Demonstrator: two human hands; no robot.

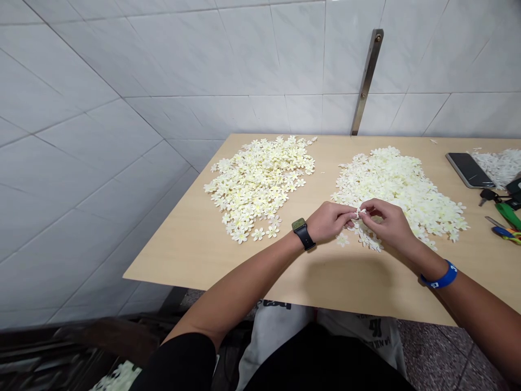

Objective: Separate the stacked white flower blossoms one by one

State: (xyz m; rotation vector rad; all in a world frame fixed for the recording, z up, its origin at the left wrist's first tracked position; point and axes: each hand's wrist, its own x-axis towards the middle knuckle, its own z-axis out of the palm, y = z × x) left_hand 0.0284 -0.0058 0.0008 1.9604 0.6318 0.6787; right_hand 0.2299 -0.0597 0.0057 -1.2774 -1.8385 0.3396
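Fingertips of my left hand [329,220] and my right hand [386,220] meet over the front of the right-hand flower pile, both pinching one small white artificial flower [360,213]. Much of that flower is covered by the fingers. Beneath and behind my hands spreads a heap of pale yellow-white artificial flowers [394,176]. To the left lies a second heap of flowers [260,179], with a few single blossoms at its front edge. A black watch is on my left wrist, a blue band on my right.
On the light wooden table [183,239], a phone [470,169] lies at right, beside a pile of small white pieces [499,165]. Keys [486,195] and colourful-handled scissors [504,232] are near the right edge. A tiled wall with a metal bracket [367,81] stands behind.
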